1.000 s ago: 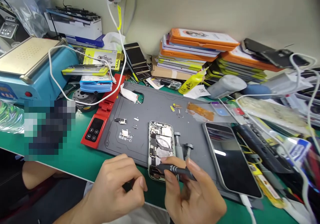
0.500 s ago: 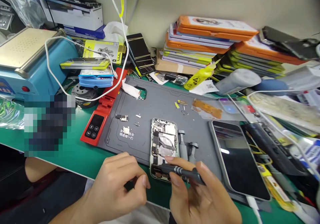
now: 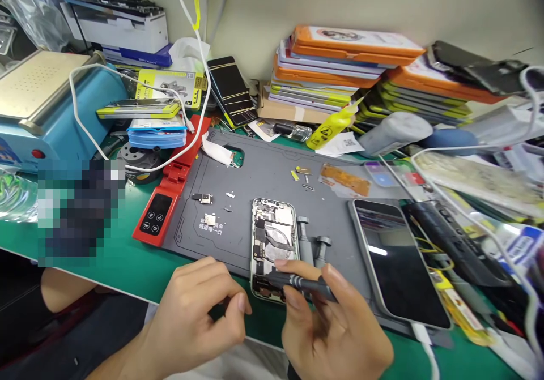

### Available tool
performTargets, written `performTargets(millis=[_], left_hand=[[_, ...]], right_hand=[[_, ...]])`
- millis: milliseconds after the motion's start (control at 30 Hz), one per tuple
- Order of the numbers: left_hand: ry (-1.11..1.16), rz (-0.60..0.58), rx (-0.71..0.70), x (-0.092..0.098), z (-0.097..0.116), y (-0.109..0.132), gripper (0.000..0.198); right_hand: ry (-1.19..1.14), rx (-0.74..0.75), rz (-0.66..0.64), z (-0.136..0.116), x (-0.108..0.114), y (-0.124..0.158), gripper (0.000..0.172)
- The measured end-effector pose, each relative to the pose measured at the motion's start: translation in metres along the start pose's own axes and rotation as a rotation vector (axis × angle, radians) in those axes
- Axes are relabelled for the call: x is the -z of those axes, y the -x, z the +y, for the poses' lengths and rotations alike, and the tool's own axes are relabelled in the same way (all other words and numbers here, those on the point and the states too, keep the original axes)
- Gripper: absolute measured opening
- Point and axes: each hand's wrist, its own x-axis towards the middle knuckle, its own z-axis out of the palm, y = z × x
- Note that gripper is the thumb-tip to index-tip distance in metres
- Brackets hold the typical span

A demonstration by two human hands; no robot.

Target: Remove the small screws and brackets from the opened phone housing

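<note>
An opened smartphone [image 3: 275, 238] lies on the grey repair mat [image 3: 272, 170], its inner boards and a round pale coil showing. My right hand [image 3: 340, 329] grips a dark screwdriver [image 3: 297, 281] with silver rings, held slanted between thumb and fingers. Its front end is over the phone's lower part; whether the tip touches a screw is hidden. Just left of the phone, my left hand [image 3: 204, 312] is curled closed, and its fingers hide whatever may be inside. Small metal parts [image 3: 206, 199] and a little silver plate [image 3: 209, 219] rest on the mat.
A second phone [image 3: 399, 261] with a white cable lies at the right. Grey holder posts [image 3: 322, 251] stand beside the opened phone. A red control unit [image 3: 155, 213] borders the mat's left side. Stacked orange boxes [image 3: 357, 43] and a yellow bottle [image 3: 334, 126] are behind.
The whole view has shifted slightly, so things sit a little farther left. Both hands keep nearly the same pose, and the screwdriver stays over the phone's lower end.
</note>
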Motion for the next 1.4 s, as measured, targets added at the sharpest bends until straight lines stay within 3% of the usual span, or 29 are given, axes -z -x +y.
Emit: performTargets(millis=[167,333,567,700,800,900,967,1067,1167,1233,1333,1400], left_hand=[[-0.012,-0.019,0.003,0.000,-0.001,0.001,0.026],[-0.015,-0.027,0.007,-0.001,-0.001,0.002,0.024],[-0.024,-0.020,-0.005,-0.002,-0.002,0.002,0.024],[-0.063,0.039,-0.088,-0.001,0.004,0.008,0.023],[-0.227,0.121,-0.182,0.013,0.012,0.013,0.017],[-0.527,0.147,-0.142,0.036,0.014,0.010,0.010],[-0.759,0.187,-0.101,0.051,0.008,0.004,0.014],[-0.862,0.139,-0.164,0.067,-0.007,-0.003,0.017],[-0.918,-0.002,-0.274,0.074,-0.023,-0.008,0.021],[-0.948,-0.014,-0.316,0.075,-0.029,-0.012,0.027],[-0.998,-0.006,-0.365,0.075,-0.033,-0.019,0.034],[-1.022,-0.019,-0.381,0.073,-0.032,-0.025,0.036]], right_hand=[[0.068,0.095,-0.042,-0.003,0.001,-0.005,0.050],[0.163,0.183,0.051,-0.009,0.006,-0.012,0.065],[0.143,0.161,0.033,-0.010,0.007,-0.019,0.071],[0.072,0.184,0.063,-0.010,0.003,-0.025,0.077],[0.083,0.166,0.016,-0.010,0.003,-0.026,0.078],[0.026,0.179,0.028,-0.007,0.002,-0.024,0.080],[0.001,0.170,0.050,-0.005,0.002,-0.023,0.080],[-0.060,0.153,0.011,-0.005,0.001,-0.027,0.071],[-0.131,0.169,-0.009,-0.008,-0.002,-0.034,0.055],[-0.123,0.184,-0.012,-0.010,-0.007,-0.038,0.044],[-0.135,0.158,-0.006,-0.009,-0.015,-0.039,0.052],[-0.160,0.104,0.091,-0.005,-0.013,-0.037,0.058]])
